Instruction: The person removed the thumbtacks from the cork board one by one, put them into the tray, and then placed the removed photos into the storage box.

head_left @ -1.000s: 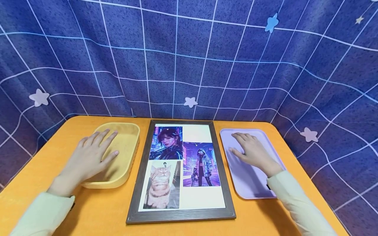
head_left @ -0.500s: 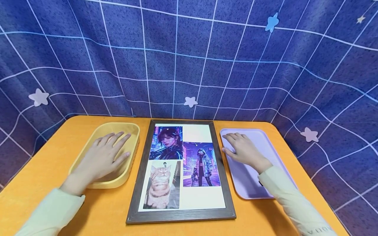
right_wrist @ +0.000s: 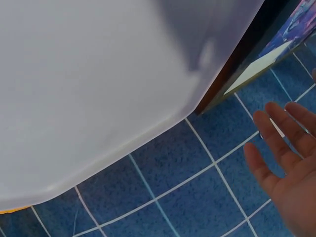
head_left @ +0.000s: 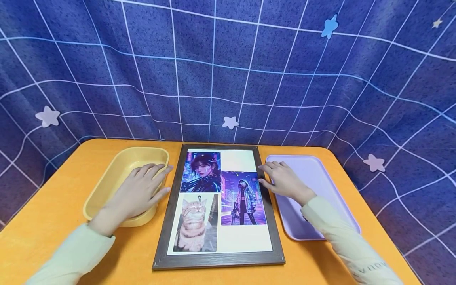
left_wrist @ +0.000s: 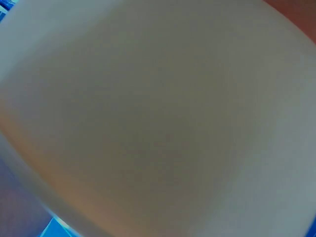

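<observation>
Head view: loosely outstretched, empty hands over yellow bin and purple tray.

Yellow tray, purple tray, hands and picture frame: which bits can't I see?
Head view: part of the yellow tray, hidden by the left hand.
Head view: part of the purple tray, covered by the right hand and right sleeve.
Head view: the lettering on that sleeve, too small to read.
Left wrist view: what the pale blur filling most of it is.
Right wrist view: most of the picture frame, cut off by the edges.
</observation>
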`<state>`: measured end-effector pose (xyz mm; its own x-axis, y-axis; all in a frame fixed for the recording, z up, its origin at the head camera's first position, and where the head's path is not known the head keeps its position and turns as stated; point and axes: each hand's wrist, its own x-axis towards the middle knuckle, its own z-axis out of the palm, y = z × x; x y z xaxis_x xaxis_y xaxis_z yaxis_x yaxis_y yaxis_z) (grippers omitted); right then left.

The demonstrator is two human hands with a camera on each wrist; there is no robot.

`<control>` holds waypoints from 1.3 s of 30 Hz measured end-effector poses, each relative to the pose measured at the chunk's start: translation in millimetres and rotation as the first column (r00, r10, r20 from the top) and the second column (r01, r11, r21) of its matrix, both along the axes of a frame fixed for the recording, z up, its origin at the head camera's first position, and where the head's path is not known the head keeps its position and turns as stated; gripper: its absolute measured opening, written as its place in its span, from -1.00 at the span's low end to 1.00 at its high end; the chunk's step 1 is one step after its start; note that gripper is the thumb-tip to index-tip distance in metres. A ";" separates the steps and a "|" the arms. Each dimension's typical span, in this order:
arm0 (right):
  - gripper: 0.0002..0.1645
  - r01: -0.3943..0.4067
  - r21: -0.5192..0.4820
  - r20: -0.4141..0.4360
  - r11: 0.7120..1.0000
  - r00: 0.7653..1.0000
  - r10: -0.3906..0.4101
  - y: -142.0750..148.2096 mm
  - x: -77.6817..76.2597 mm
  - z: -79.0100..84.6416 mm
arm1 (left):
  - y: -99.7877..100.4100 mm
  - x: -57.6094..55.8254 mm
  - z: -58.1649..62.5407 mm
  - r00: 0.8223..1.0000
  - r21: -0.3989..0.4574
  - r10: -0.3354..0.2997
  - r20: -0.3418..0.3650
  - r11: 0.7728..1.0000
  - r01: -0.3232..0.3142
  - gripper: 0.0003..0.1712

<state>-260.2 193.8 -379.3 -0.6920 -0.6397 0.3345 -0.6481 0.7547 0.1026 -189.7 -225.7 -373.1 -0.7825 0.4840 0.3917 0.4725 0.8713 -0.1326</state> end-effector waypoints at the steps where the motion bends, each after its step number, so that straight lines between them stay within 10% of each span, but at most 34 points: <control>1: -0.52 -0.007 -0.003 -0.002 1.000 1.000 0.007 -1.5 -0.7 -0.7 | 2.0 0.1 0.0 1.000 -0.004 -0.006 0.001 1.000 0.006 -0.34; 29: -0.68 -0.086 0.076 0.010 0.993 0.996 0.085 -36.4 -22.2 -13.4 | 64.2 -0.7 -16.8 0.973 -0.127 -0.230 -0.032 0.966 0.224 -0.37; 39: -0.73 -0.111 0.086 0.009 0.990 0.994 0.110 -49.5 -27.8 -16.5 | 87.7 1.6 -21.1 0.978 -0.179 -0.193 0.080 0.962 0.205 -0.40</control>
